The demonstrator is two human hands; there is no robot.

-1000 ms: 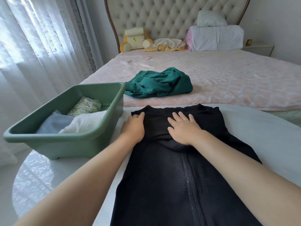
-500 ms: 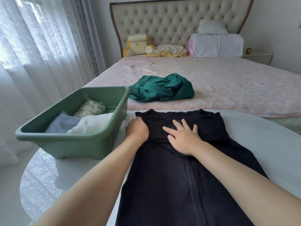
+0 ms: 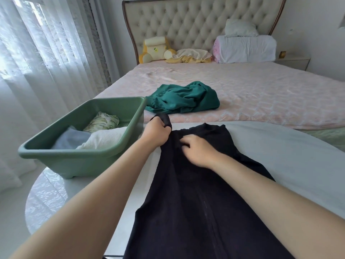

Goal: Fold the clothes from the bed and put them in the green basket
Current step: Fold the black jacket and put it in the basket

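Note:
A long black garment (image 3: 201,199) lies lengthwise on the white round table (image 3: 291,154) in front of me. My left hand (image 3: 155,134) grips its far left corner and has lifted that corner off the table. My right hand (image 3: 198,149) rests on the upper part of the cloth, its fingers curled and bunching the fabric. The green basket (image 3: 82,157) stands on the table to the left and holds several folded pieces. A crumpled dark green garment (image 3: 183,100) lies on the pink bed (image 3: 261,94) beyond the table.
White curtains (image 3: 43,62) hang along the left side. At the bed's head lie a yellow plush toy (image 3: 155,50), a cream and yellow cloth (image 3: 190,56) and stacked white bedding (image 3: 246,45). A nightstand (image 3: 294,59) stands at the far right.
Both hands lay flat on the black garment before. Now the left hand has gripped the far left corner and raised it, and the right hand's fingers have curled into the cloth.

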